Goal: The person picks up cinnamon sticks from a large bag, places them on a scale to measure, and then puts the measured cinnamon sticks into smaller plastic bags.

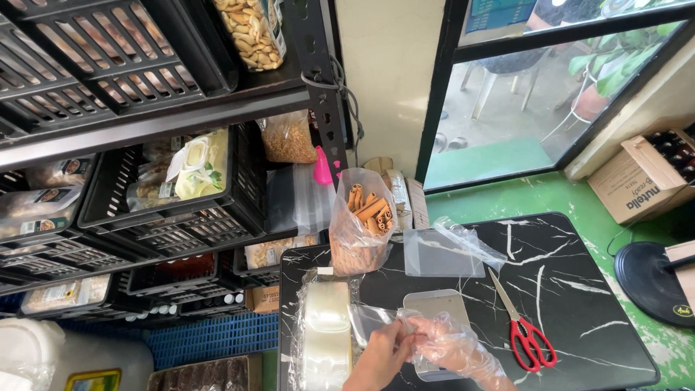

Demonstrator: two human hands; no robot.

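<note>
Both hands meet at the near edge of the black marble-patterned table (579,304), closest to my view. My left hand (380,355) is bare, its fingers pressed together and pinching the edge of a small clear plastic bag (373,316). My right hand (452,351) wears a thin transparent glove and its fingers are curled around the same bag from the other side — I cannot tell exactly how tightly they press. The bag lies crumpled between the two hands, touching both, just over a flat grey rectangular scale (441,308) that sits near the middle of the near edge.

Just beside the left hand, at the near left corner, a stack of clear bags in plastic wrap (326,329) lies on the table. Behind it, at the far left corner, an open bag of cinnamon sticks (360,221) stands upright, the sticks showing at its mouth. A flat empty clear pouch (441,252) lies near the far edge, between the cinnamon bag and the middle of the table.

Red-handled scissors (525,326) lie to the right of the scale, closed, with the blades pointing toward the far edge — well apart from my gloved hand.

To the left of the table, black plastic crates (181,210) with packed goods stand on a metal shelf (318,80). A cardboard box (641,177) rests on the green floor at the right.
</note>
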